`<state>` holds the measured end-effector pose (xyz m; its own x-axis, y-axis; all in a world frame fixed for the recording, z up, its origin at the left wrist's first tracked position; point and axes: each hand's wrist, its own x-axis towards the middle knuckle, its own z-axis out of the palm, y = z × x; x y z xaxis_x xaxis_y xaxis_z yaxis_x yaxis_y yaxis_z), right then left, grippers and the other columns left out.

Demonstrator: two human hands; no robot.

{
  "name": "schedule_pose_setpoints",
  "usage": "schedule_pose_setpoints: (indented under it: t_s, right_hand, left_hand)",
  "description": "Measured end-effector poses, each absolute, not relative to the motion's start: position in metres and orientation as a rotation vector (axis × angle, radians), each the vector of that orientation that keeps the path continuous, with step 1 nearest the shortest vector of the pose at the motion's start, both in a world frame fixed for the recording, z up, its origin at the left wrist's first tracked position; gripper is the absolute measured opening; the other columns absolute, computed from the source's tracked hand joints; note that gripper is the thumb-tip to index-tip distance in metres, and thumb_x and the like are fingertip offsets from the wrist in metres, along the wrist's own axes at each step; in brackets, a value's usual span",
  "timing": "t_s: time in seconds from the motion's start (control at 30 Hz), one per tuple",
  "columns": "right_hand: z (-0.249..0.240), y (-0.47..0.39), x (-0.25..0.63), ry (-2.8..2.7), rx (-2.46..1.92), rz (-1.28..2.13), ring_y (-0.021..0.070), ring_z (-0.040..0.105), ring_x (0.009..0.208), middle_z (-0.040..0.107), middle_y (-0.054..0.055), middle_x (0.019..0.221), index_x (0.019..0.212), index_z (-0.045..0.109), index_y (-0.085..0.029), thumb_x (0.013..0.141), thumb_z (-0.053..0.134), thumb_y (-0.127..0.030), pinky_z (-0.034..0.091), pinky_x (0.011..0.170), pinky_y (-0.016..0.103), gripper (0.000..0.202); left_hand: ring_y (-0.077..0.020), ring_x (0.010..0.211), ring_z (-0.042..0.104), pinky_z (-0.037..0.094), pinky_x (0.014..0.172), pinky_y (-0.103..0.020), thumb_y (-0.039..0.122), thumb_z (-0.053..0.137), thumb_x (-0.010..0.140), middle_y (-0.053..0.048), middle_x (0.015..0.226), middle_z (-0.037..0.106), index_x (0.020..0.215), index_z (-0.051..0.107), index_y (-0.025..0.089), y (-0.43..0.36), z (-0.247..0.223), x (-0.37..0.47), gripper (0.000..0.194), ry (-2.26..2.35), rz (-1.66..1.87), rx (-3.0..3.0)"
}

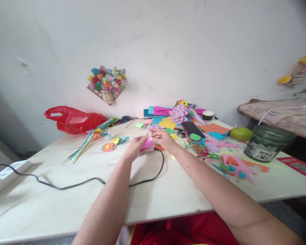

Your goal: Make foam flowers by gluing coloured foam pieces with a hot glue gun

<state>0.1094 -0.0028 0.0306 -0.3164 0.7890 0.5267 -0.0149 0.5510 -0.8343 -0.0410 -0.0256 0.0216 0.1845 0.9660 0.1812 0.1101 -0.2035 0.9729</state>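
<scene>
My left hand and my right hand meet over the middle of the table, fingers closed. Between them is a bright pink-purple piece, perhaps craft foam, pinched from both sides. Its exact shape is partly covered by my fingers. Just beneath my hands, a black cable runs to a pale object that is mostly hidden. Left of my hands lie an orange paper-like flower and a yellow one. A large lilac flower sits farther back.
Thin sticks, some with flowers, lie at left near a red plastic bag. Colored scraps and a black phone-like slab cover the right side. A green jar stands beside a green-yellow fruit. A power strip is far left.
</scene>
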Motion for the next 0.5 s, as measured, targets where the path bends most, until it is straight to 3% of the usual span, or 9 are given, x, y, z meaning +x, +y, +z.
schedule_pose_setpoints:
  t_s: [0.27,0.5]
  right_hand:
    - [0.029,-0.001,0.113,-1.756,-0.645,0.937,0.0176,0.051,0.102,0.053,0.008,0.115,0.072,0.066,-0.017,0.062,0.061,-0.020,0.044,0.079,0.031,0.011]
    - [0.033,0.001,0.121,-2.003,-0.553,0.601,0.0166,0.050,0.100,0.049,0.008,0.118,0.074,0.064,-0.018,0.067,0.056,-0.017,0.046,0.073,0.029,0.011]
  left_hand:
    - [-0.0053,0.034,0.037,0.021,0.032,-0.018,0.060,0.047,0.066,-0.001,0.047,0.051,0.075,0.055,0.010,-0.021,0.016,-0.044,0.051,1.058,1.157,1.511]
    - [-0.0048,0.035,0.038,0.021,0.032,-0.017,0.054,0.048,0.068,-0.002,0.048,0.051,0.070,0.054,0.011,-0.025,0.020,-0.041,0.044,1.039,1.119,1.509]
